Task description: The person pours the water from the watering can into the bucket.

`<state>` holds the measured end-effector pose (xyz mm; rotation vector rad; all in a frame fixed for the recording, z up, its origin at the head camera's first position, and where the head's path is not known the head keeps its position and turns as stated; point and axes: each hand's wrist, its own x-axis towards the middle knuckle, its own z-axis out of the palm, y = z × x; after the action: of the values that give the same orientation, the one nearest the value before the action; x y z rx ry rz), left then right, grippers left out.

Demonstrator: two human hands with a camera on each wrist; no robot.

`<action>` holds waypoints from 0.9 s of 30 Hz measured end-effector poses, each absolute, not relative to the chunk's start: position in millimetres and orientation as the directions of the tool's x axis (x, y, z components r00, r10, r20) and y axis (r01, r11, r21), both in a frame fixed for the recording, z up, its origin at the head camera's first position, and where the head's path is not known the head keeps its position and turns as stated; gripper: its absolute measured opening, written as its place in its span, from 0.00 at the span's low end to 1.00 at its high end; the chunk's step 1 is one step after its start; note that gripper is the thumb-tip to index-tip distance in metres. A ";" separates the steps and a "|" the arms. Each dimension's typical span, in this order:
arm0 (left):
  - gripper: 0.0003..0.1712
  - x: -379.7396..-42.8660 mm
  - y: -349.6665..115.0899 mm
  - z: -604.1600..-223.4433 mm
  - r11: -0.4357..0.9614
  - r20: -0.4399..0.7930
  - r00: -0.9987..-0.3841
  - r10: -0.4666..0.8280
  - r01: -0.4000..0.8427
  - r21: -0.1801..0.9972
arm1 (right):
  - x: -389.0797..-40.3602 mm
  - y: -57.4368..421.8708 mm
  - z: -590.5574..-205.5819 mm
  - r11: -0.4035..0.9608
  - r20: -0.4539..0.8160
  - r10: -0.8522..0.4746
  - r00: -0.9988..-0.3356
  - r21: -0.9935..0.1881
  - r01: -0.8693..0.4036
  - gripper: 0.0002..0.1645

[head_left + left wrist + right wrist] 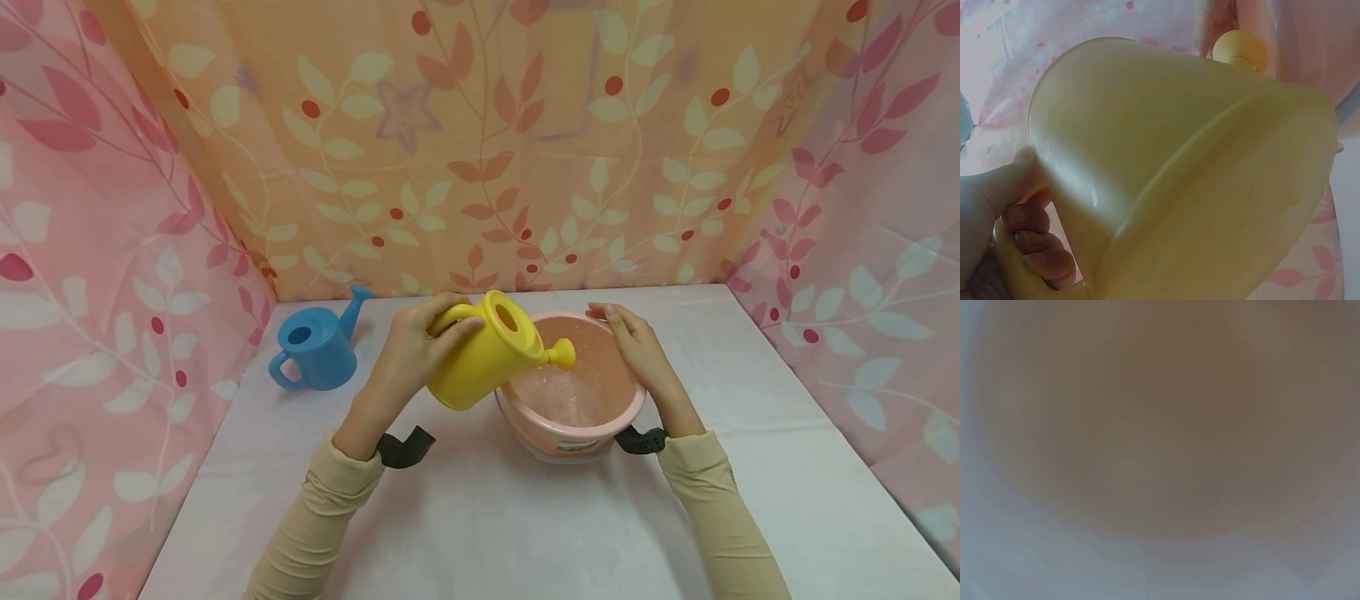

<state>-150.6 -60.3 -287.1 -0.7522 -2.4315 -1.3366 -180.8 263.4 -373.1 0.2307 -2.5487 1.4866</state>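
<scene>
My left hand (423, 337) grips the handle of a yellow watering can (476, 362), its thumb lying against the can's side. The can is off the table and tilted, with its spout's round head over a pink basin (525, 417). Clear water with a rippled surface is visible inside the basin. In the left wrist view the fingers (1044, 250) curl round the handle, below the can's body (1141, 137). My right hand (637, 346) rests against the basin's right rim with fairly straight fingers. Only a blurred brownish-pink surface fills the right wrist view.
A blue watering can (318, 354) stands upright on the left of the table, spout toward the back right. A white cloth (525, 533) covers the table. Flowered curtains (480, 150) enclose the back and both sides.
</scene>
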 end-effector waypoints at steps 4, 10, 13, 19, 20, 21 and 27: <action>0.17 -150.5 -60.5 -286.9 0.439 0.459 -0.832 0.311 0.554 0.707 | -180.8 263.7 -373.2 0.490 0.231 -0.043 -0.972 -0.843 -0.222 0.31; 0.18 -150.6 -60.7 -286.6 0.443 0.463 -0.827 0.318 0.561 0.699 | -180.8 264.2 -373.2 0.492 0.239 -0.044 -0.970 -0.840 -0.230 0.31; 0.18 -150.5 -60.6 -286.8 0.446 0.466 -0.826 0.317 0.564 0.696 | -180.7 263.9 -373.2 0.491 0.240 -0.043 -0.970 -0.840 -0.230 0.31; 0.18 -150.3 -60.7 -287.2 0.443 0.464 -0.826 0.319 0.563 0.698 | -180.7 263.2 -373.5 0.497 0.227 -0.039 -0.973 -0.841 -0.216 0.31; 0.18 -150.4 -60.7 -287.3 0.444 0.464 -0.826 0.320 0.564 0.697 | -180.7 263.2 -373.6 0.497 0.227 -0.037 -0.973 -0.841 -0.215 0.31; 0.18 -150.2 -60.7 -287.1 0.442 0.463 -0.826 0.321 0.564 0.698 | -180.7 263.4 -373.7 0.497 0.226 -0.037 -0.973 -0.841 -0.214 0.31; 0.18 -150.1 -60.3 -285.9 0.442 0.455 -0.832 0.319 0.555 0.705 | -181.5 264.5 -374.6 0.494 0.221 -0.036 -0.975 -0.844 -0.209 0.32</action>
<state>-150.1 -60.3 -285.9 -0.7568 -2.4411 -1.3366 -181.5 264.5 -374.6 0.2121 -2.5612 1.4831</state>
